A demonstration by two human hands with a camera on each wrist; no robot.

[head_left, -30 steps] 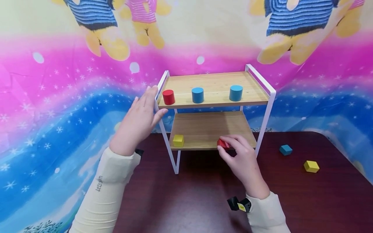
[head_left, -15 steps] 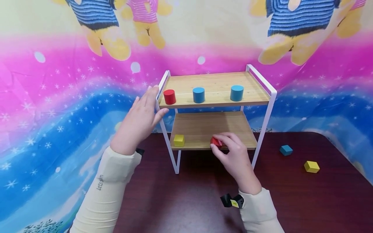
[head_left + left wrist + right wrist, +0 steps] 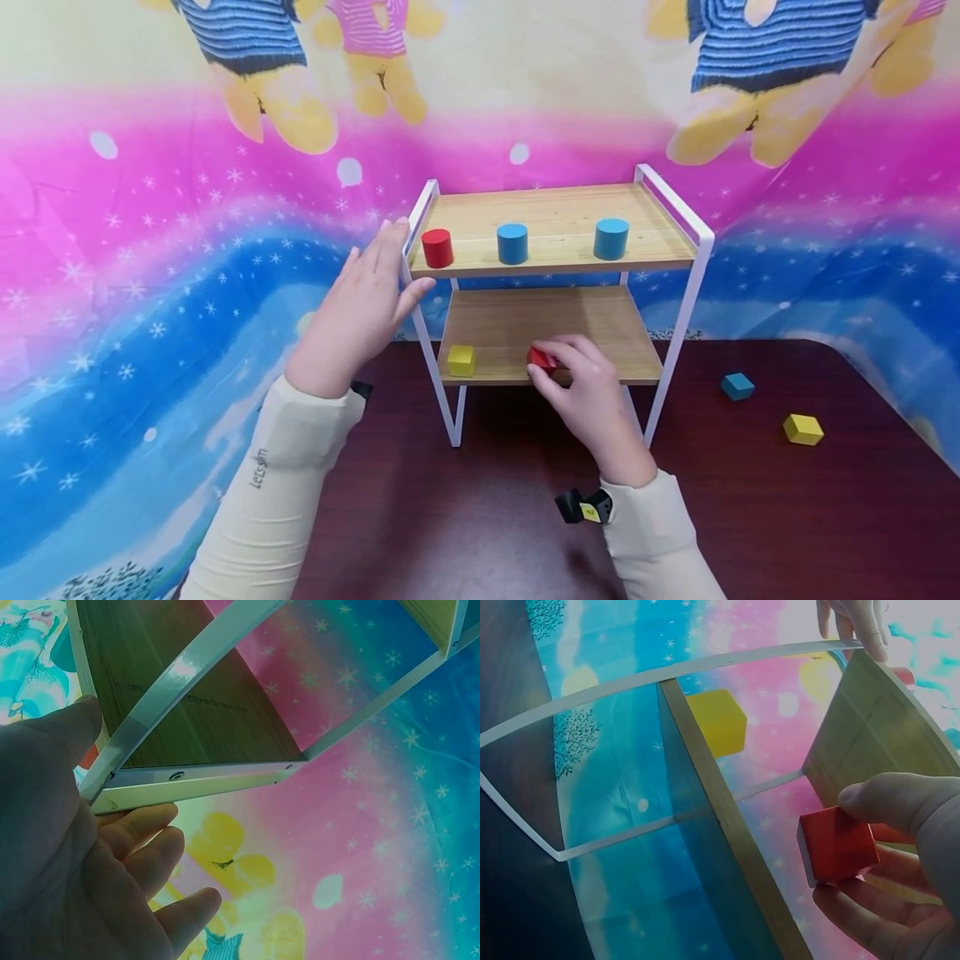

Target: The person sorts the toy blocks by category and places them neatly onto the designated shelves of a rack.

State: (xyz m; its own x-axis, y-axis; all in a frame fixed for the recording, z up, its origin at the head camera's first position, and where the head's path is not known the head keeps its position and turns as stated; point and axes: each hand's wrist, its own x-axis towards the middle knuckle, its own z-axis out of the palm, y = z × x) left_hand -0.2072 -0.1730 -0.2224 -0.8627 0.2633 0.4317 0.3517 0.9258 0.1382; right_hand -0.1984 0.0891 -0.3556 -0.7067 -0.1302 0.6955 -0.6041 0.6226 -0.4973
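Note:
A two-tier wooden shelf with a white frame stands on the dark table. My right hand (image 3: pixel 588 387) pinches a red block (image 3: pixel 840 844) between thumb and fingers at the front of the lower board (image 3: pixel 517 321). To its left on that board sits a yellow block (image 3: pixel 462 361). My left hand (image 3: pixel 352 312), fingers straight, rests against the white frame (image 3: pixel 169 686) at the shelf's upper left corner. In the left wrist view its thumb and fingers lie on either side of that corner. Part of the red block is hidden by my right fingers in the head view.
Along the front of the upper board (image 3: pixel 555 208) stand a red cylinder (image 3: pixel 438 248) and two blue cylinders (image 3: pixel 512 244). A blue block (image 3: pixel 738 386) and a yellow block (image 3: pixel 803 429) lie on the table (image 3: pixel 465 525) right of the shelf. A printed cloth (image 3: pixel 187 292) hangs behind.
My right hand has slid left along the lower board with the red block, bringing it closer to the yellow block. My left hand has stayed at the frame.

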